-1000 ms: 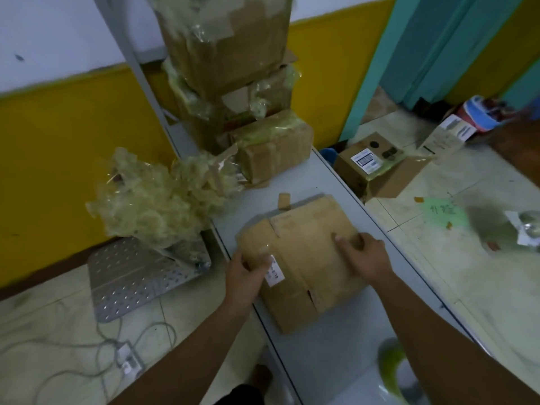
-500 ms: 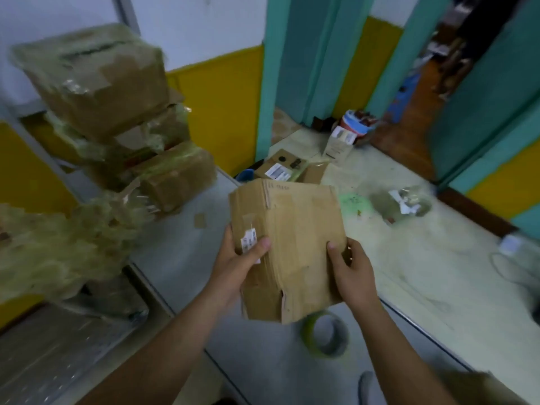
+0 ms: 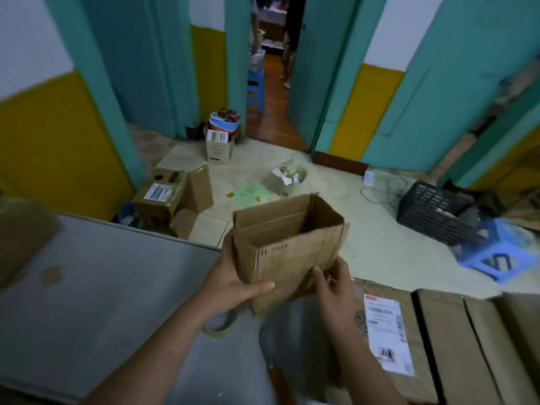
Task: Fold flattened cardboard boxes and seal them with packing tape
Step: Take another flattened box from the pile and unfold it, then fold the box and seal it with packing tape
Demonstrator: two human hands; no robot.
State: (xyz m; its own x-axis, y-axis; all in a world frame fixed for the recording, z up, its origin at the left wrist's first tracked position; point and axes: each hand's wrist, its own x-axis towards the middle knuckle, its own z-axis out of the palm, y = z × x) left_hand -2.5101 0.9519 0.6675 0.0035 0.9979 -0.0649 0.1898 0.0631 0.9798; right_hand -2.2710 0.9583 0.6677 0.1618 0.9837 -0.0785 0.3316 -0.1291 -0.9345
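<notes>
**Box opened into a tube, bottom end still to close**

I start from the grey worktop point(image 3: 102, 287), which fills the lower left of my view, its far edge running along the tiled floor. Along its right side lies a row of flattened boxes point(image 3: 455, 340), brown and overlapping. The nearest one carries a white shipping label point(image 3: 385, 337).

The cardboard box point(image 3: 289, 255) being worked on is off the surface, held in the air above the worktop's far right corner. It is opened out into a rectangular tube. Its long axis is roughly upright and tipped away from me, and the open mouth faces up and outward so I can see the inner walls. The board is creased and worn, with a short line of dark print on the near panel. The lower end is blurred.

The left hand point(image 3: 233, 285) grips the left wall, fingers behind it and thumb laid across the near panel. The right hand point(image 3: 333, 283) pinches the lower right corner, fingers curled on the board.

As I judge it, the next move turns on the unsealed bottom end, which lies below both grips and towards me. The right hand is nearer to it, so it should fold the flaps while the left steadies. The roll of packing tape point(image 3: 219, 330) lies on the worktop just under the left wrist, partly hidden.
</notes>
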